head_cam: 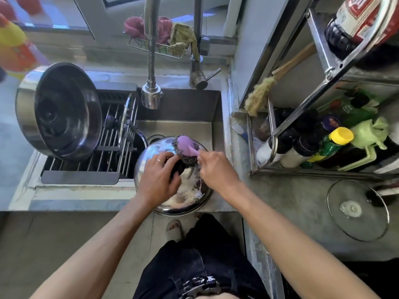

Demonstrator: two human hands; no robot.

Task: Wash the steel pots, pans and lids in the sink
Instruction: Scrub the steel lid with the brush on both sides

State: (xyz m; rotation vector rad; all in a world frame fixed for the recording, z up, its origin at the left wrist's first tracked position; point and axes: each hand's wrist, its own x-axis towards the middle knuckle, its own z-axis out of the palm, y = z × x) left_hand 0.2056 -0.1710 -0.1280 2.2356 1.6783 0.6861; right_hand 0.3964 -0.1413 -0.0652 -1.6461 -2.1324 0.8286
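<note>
A soapy steel lid (172,190) is held tilted over the sink's (194,108) near edge. Its dark knob is grasped by the left hand (156,180); a purple-handled steel scourer (185,147) is pinched by the right hand (216,169), both forearms angled inward.

Both arms reach forward, left hand (158,172) and right hand (213,169) curled.

Soapy steel lid (185,199) tilted on sink (183,128) front edge, w/ purple-handled wire scrubber (186,147) on top.
</note>
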